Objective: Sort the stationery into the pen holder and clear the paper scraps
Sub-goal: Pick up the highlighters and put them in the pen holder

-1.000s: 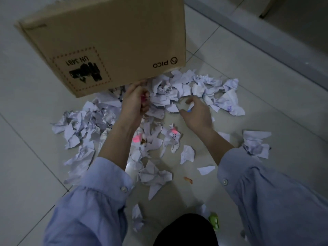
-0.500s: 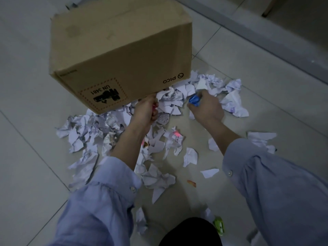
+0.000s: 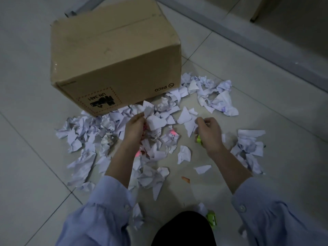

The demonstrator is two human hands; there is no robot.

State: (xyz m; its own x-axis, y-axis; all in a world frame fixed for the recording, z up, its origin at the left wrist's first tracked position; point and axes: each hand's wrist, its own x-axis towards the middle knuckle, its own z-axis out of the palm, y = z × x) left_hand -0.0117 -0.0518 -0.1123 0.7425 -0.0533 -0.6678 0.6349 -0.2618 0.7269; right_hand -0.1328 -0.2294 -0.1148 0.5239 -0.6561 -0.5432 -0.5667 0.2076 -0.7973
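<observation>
Box [image 3: 115, 68] lowered; left hand [image 3: 134, 128] grips scrap [image 3: 156, 122]; right hand [image 3: 209, 132], green item [image 3: 199, 139]

**Both hands busy in the paper pile**

The left hand [image 3: 134, 126] is gripping a white paper scrap [image 3: 157, 122] just near of the upside-down cardboard box [image 3: 115, 59], which is sitting far left on the tiled floor [image 3: 32, 174]. The right hand [image 3: 209, 132] is curling around a small yellow-green item [image 3: 199, 139]. All around both hands, crumpled paper scraps [image 3: 83, 134] are lying scattered. Another green item [image 3: 211, 217] is lying nearest, beside a dark knee [image 3: 182, 229].
</observation>
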